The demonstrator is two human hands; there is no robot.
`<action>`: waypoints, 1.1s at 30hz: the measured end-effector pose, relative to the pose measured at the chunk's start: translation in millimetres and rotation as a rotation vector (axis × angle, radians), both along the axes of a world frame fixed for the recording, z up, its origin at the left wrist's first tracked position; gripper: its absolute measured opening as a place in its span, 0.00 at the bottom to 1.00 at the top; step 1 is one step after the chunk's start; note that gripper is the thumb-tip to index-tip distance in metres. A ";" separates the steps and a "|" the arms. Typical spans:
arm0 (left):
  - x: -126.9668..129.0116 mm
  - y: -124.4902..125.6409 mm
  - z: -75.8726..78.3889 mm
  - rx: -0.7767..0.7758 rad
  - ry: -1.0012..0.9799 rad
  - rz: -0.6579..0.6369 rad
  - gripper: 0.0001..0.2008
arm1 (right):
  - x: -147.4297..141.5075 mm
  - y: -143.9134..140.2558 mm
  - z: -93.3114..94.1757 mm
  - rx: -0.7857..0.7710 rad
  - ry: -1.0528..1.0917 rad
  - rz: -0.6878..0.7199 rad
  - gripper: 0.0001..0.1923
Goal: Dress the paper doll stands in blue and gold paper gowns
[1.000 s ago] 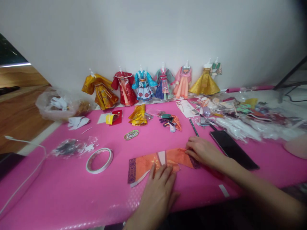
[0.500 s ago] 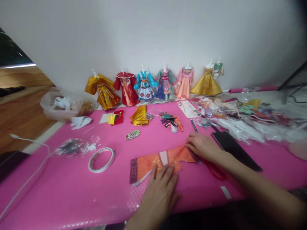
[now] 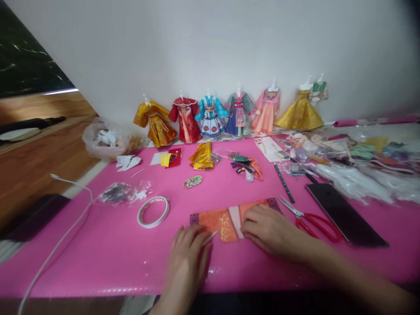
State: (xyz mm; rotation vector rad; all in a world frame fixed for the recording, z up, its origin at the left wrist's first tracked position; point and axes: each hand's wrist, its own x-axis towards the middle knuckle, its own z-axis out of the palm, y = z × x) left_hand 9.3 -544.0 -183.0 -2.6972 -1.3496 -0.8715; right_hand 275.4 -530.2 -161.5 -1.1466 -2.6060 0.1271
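Note:
An orange doll robe (image 3: 215, 216) with patterned purple cuffs and a pale centre panel lies flat on the pink table. My left hand (image 3: 188, 253) is on the lower edge of its left sleeve, fingers bent and closed over the cloth. A narrow white edge of the sleeve shows beside those fingertips. With its fingers curled together, my right hand (image 3: 271, 227) grips the robe just right of the pale panel and hides part of the right sleeve. Red-handled scissors (image 3: 306, 216) lie partly open beyond my right wrist.
A roll of white tape (image 3: 153, 211) lies left of the robe. To the right are a dotted pencil (image 3: 285, 183) and a black phone (image 3: 344, 214). Several dressed doll forms (image 3: 211, 116) stand along the wall. Plastic-bagged pieces (image 3: 361, 164) crowd the right; a white cable (image 3: 65, 229) runs at left.
My left hand has moved left onto the sleeve edge. My right hand has shifted from the right cuff toward the robe's middle, uncovering the scissors. The view has turned slightly left.

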 end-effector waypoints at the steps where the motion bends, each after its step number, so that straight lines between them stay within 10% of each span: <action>1: -3.5 -3.2 0.6 -0.008 0.008 0.006 0.09 | -3.8 0.4 -0.5 -0.001 -0.026 0.033 0.09; 33: -38.5 -21.8 -2.1 -0.096 0.019 0.128 0.08 | -6.3 7.3 -0.3 -0.070 -0.057 0.134 0.12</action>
